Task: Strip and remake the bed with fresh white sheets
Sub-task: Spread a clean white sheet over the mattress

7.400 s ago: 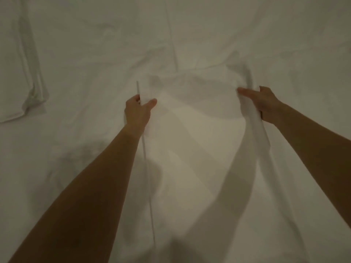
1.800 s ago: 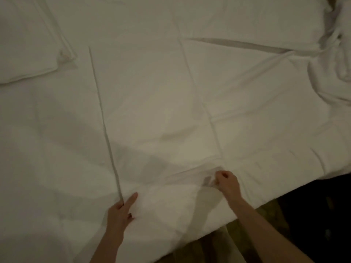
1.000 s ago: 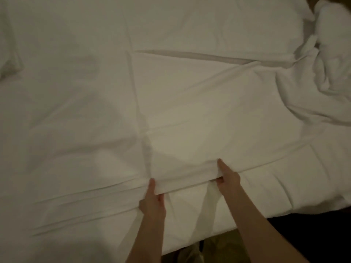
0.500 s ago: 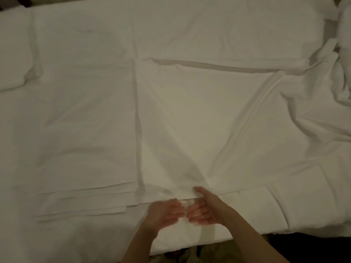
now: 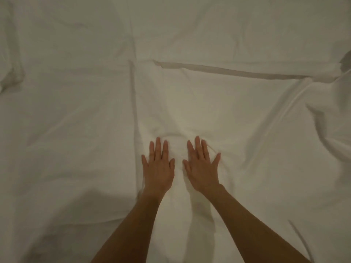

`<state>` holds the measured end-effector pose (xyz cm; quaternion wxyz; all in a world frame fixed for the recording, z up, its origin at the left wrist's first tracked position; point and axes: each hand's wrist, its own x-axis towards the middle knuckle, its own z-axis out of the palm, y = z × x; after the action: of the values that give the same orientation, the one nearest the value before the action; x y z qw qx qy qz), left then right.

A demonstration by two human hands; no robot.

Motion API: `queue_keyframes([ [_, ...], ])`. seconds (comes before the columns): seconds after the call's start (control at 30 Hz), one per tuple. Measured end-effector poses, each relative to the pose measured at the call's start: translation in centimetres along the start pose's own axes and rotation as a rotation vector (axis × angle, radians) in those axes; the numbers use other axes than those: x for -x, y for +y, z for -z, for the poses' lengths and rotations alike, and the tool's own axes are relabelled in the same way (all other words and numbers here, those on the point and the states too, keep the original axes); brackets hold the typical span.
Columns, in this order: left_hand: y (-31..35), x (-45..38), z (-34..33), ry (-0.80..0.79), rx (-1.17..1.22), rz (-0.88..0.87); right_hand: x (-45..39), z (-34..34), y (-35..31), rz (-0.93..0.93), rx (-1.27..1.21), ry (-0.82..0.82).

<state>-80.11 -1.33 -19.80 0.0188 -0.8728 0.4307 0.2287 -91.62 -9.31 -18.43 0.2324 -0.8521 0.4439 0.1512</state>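
Where a pillow [image 5: 10, 76] shows at far left, the white sheet [image 5: 218, 111] spreads across the bed; left hand [image 5: 158, 168] and right hand [image 5: 202, 168] press it side by side, fingers [image 5: 158, 147] straight, gripping nothing.

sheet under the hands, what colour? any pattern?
Plain white sheet, no pattern, only creases and fold lines; dim light greys it. Head view, the only one.

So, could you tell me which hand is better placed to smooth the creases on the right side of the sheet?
The right hand: it lies flat nearest those creases.
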Motion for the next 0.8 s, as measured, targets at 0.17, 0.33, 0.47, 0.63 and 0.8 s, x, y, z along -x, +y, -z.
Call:
queue_keyframes([
  [0.17, -0.6, -8.2, 3.2, 0.01, -0.094, -0.052, -8.6, 4.3, -0.1, -0.022, 0.019, -0.022],
  [0.33, 0.2, -16.4, 7.4, -0.013, -0.087, -0.023, -16.5, 8.9, 0.7, -0.011, 0.099, 0.008],
  [0.47, 0.6, -22.0, 10.2, 0.005, -0.033, -0.003, -22.3, 12.1, 2.2, -0.02, 0.052, 0.092],
  [0.63, 0.2, -27.5, 12.3, 0.189, -0.048, -0.018, -27.6, 15.7, 6.0, 0.026, 0.058, 0.206],
  [0.8, 1.4, -31.2, 14.1, 0.324, -0.016, -0.109, -29.7, 17.4, 10.6, 0.003, 0.032, 0.48],
])
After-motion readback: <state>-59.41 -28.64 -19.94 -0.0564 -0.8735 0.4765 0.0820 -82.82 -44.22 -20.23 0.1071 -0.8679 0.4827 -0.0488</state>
